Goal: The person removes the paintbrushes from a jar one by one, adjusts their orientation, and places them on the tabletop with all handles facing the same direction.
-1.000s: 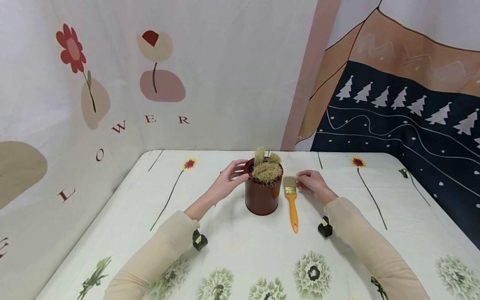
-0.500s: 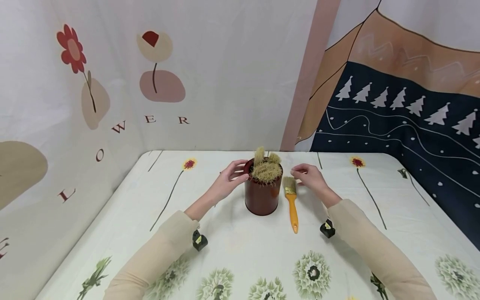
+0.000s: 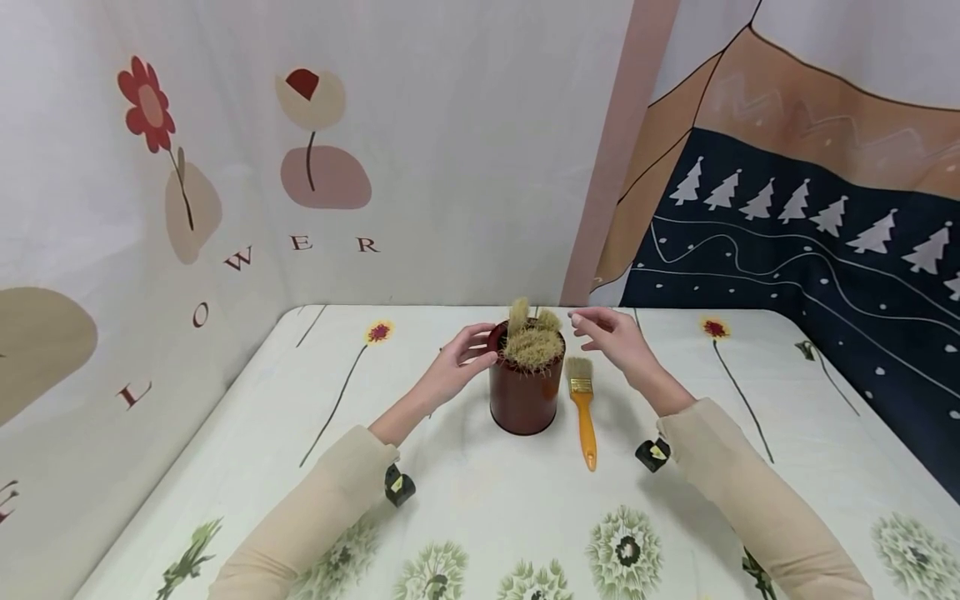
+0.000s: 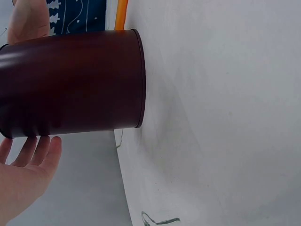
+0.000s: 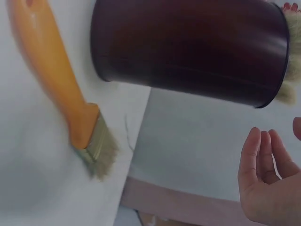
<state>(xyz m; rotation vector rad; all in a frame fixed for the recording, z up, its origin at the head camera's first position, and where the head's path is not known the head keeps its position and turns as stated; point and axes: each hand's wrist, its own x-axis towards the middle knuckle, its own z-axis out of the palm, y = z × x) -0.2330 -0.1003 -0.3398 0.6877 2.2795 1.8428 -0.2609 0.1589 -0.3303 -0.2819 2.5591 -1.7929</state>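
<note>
A dark red-brown cylindrical pot [image 3: 522, 404] stands upright on the table, holding a fuzzy yellow-green cactus [image 3: 532, 346]. My left hand [image 3: 453, 360] touches the pot's left side near the rim; in the left wrist view its fingertips rest on the pot wall [image 4: 75, 80], fingers extended. To the pot's right lies a paintbrush [image 3: 583, 421] with an orange handle, bristles pointing away from me. Raised beyond the bristles is my right hand [image 3: 617, 340], near the rim but apart from it. Its fingers bend loosely with nothing seen between them in the right wrist view [image 5: 270, 183].
A white cloth [image 3: 465, 517] printed with flowers covers the table. Behind stands a pale curtain [image 3: 465, 167] with flower prints and letters, joining a dark tree-patterned one [image 3: 750, 250] at the right. Each sleeve has a small black wrist camera [image 3: 399, 485].
My right hand has lifted and moved away from me and left, from beside the brush bristles to near the pot's rim. The left hand, pot and brush stay in place.
</note>
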